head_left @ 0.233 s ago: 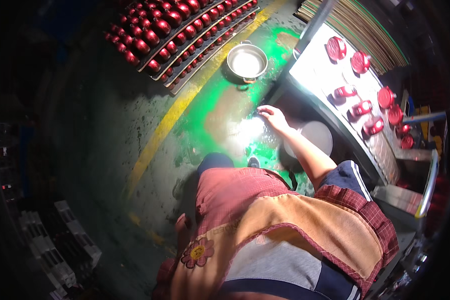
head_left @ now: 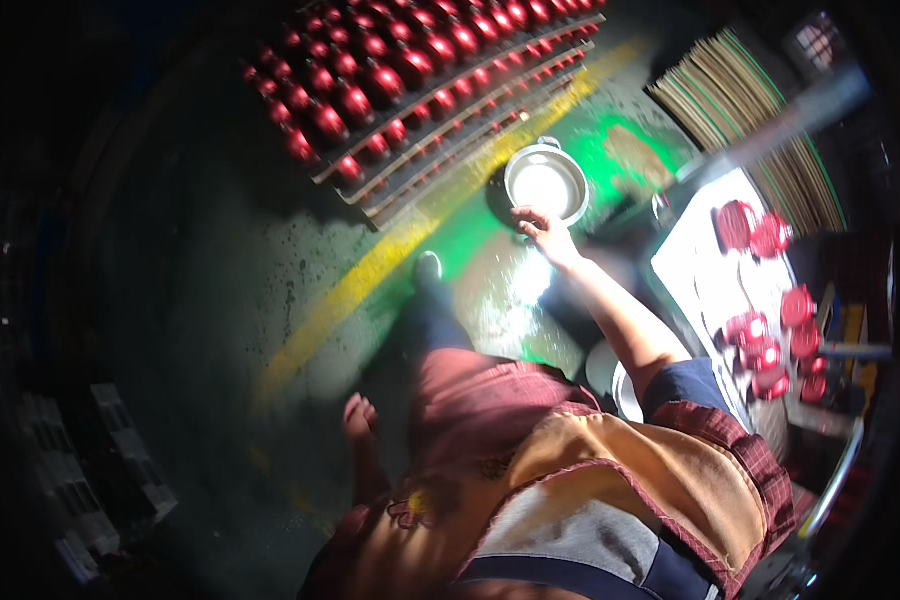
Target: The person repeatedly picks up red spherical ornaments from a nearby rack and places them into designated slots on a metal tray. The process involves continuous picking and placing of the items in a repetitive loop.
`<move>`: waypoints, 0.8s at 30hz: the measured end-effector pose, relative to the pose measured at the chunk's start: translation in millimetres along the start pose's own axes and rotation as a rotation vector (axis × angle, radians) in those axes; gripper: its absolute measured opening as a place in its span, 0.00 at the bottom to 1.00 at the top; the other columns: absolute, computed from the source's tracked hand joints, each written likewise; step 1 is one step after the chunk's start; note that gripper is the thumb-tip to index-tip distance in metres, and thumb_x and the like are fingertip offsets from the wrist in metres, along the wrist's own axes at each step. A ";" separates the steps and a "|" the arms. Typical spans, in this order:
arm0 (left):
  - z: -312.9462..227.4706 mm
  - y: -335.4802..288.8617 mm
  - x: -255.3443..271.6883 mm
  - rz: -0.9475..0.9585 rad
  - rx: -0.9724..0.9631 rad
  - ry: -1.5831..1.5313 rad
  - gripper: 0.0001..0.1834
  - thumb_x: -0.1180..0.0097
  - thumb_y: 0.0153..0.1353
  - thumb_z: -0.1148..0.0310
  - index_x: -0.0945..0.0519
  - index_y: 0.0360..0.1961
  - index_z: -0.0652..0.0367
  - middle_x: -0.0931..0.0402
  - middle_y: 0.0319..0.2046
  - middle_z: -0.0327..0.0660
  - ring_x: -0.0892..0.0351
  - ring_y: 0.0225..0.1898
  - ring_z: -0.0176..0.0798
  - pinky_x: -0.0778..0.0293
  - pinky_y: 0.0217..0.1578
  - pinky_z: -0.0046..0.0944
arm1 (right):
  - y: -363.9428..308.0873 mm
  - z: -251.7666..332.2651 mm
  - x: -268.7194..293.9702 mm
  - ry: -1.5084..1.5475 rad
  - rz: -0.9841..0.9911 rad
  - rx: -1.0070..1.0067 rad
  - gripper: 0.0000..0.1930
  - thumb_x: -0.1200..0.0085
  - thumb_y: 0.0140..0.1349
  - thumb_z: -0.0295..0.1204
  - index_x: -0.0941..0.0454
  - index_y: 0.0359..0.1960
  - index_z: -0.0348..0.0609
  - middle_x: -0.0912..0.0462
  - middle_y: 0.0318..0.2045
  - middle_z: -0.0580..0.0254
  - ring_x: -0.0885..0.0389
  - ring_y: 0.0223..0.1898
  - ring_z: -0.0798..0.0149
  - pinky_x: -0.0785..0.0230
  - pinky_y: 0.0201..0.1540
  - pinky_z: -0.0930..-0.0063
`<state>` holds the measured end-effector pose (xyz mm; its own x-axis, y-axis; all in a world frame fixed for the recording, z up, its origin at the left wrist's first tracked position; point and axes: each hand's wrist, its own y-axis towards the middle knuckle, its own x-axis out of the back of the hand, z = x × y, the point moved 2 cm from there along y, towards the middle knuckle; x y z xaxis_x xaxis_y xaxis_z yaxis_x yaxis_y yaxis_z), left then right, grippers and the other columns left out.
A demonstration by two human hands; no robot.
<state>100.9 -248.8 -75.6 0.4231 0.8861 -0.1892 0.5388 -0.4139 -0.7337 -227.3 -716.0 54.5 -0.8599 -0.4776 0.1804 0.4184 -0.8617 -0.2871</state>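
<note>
Head view: a checked red and tan apron (head_left: 610, 470) fills the lower part. The left hand (head_left: 360, 415) hangs low beside it, blurred and in shade; whether its fingers are together or apart, I cannot tell. A pale round thing (head_left: 627, 395) shows beside the right forearm, partly hidden by it. One shoe (head_left: 428, 266) is forward on the floor (head_left: 300, 270), near the yellow line (head_left: 370, 265).

The right hand (head_left: 542, 228) reaches ahead, fingers a little apart and loosely bent, gripping nothing. It overlaps the near rim of a round metal pan (head_left: 520, 180); whether they touch, I cannot tell. The pan is on the green-stained floor, between the yellow line and the bench (head_left: 705, 235).

That bench takes up the right side, brightly lit, its corner near the pan. Red jars (head_left: 738, 225) stand or lie on it in two loose groups. A blurred metal rail (head_left: 790, 125) crosses beyond the corner and covers part of a stack of boards (head_left: 775, 95). Across the yellow line, rows of glossy red pots (head_left: 385, 80) fill layered shelves, whose edge runs close along the line.
</note>
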 end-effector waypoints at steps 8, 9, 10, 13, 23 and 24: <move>-284.1 252.3 -375.1 -0.189 -1.208 0.878 0.31 0.34 0.54 0.70 0.25 0.62 0.44 0.33 0.64 0.53 0.37 0.67 0.54 0.41 0.65 0.53 | 294.0 113.7 -110.8 -0.562 -0.118 0.442 0.32 0.40 0.56 0.25 0.29 0.65 0.60 0.31 0.63 0.48 0.30 0.61 0.44 0.35 0.64 0.58; -303.4 269.0 -401.4 -0.207 -1.121 0.965 0.33 0.33 0.54 0.69 0.26 0.63 0.41 0.35 0.65 0.54 0.40 0.69 0.54 0.43 0.66 0.55 | 325.3 117.3 -124.6 -0.627 -0.138 0.422 0.33 0.39 0.56 0.26 0.30 0.66 0.62 0.36 0.67 0.46 0.34 0.64 0.43 0.37 0.66 0.56; -319.5 282.7 -421.8 -0.224 -1.193 1.025 0.35 0.33 0.54 0.68 0.27 0.64 0.38 0.37 0.67 0.55 0.43 0.71 0.54 0.45 0.67 0.57 | 353.2 119.8 -135.7 -0.682 -0.175 0.439 0.34 0.37 0.56 0.27 0.31 0.67 0.63 0.42 0.71 0.45 0.38 0.67 0.41 0.39 0.68 0.55; -331.1 316.5 -446.7 -0.268 -1.046 1.179 0.38 0.31 0.49 0.66 0.27 0.64 0.32 0.42 0.69 0.59 0.45 0.71 0.60 0.43 0.66 0.58 | 418.7 114.7 -158.4 -0.841 -0.182 0.447 0.37 0.36 0.53 0.32 0.32 0.67 0.70 0.47 0.71 0.34 0.40 0.65 0.32 0.39 0.68 0.50; -323.3 314.9 -406.7 -0.127 -1.155 0.915 0.27 0.31 0.51 0.71 0.18 0.56 0.51 0.32 0.61 0.54 0.34 0.64 0.56 0.38 0.64 0.50 | 423.9 100.0 -139.0 -0.659 -0.098 0.532 0.34 0.37 0.53 0.24 0.27 0.63 0.70 0.35 0.62 0.41 0.32 0.60 0.39 0.34 0.62 0.52; -323.4 305.6 -400.3 -0.119 -1.115 0.905 0.27 0.31 0.51 0.72 0.19 0.56 0.52 0.29 0.59 0.53 0.34 0.64 0.55 0.38 0.64 0.50 | 409.4 103.0 -126.7 -0.624 -0.120 0.563 0.34 0.37 0.53 0.23 0.27 0.63 0.70 0.36 0.63 0.41 0.32 0.60 0.40 0.34 0.62 0.54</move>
<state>331.7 -797.4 -13.0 0.4164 0.6675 0.6173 0.7026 -0.6671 0.2475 83.0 -1025.9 10.9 -0.6577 -0.2418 0.7134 0.5601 -0.7903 0.2485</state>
